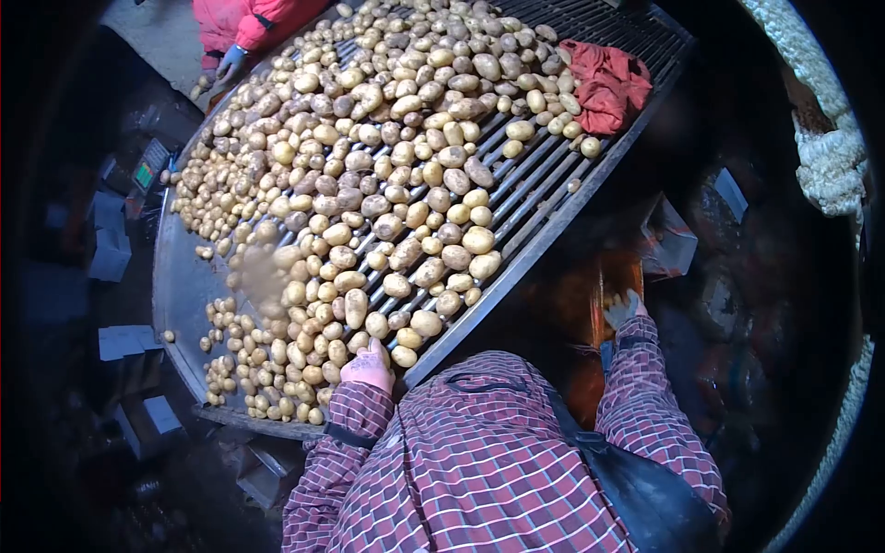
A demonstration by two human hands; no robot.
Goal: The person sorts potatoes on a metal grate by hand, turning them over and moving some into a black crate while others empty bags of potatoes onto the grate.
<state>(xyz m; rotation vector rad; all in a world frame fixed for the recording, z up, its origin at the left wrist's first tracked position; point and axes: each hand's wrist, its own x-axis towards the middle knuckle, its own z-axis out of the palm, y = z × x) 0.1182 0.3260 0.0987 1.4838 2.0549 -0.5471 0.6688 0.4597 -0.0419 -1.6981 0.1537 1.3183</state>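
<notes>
My left hand point(368, 367), in a pink glove, is at the near edge of a slatted metal sorting table point(539, 221), among potatoes point(426, 323). Its fingers look curled, and I cannot tell what is in them. My right hand point(623, 313), in a pale glove, reaches down beyond the table's right side into an orange mesh bag point(619, 272). Its fingers appear spread, with a few potatoes beside them inside the bag. Potatoes of many sizes cover most of the slats, and smaller ones lie on the smooth metal at the left.
A red cloth point(608, 83) lies at the table's far right. Across the table, a person in a pink jacket point(253, 23) has a blue-gloved hand point(231, 63) at the edge. Cardboard boxes point(111, 249) stand on the dark left side. A pale, thick, rough strand point(830, 166) hangs at right.
</notes>
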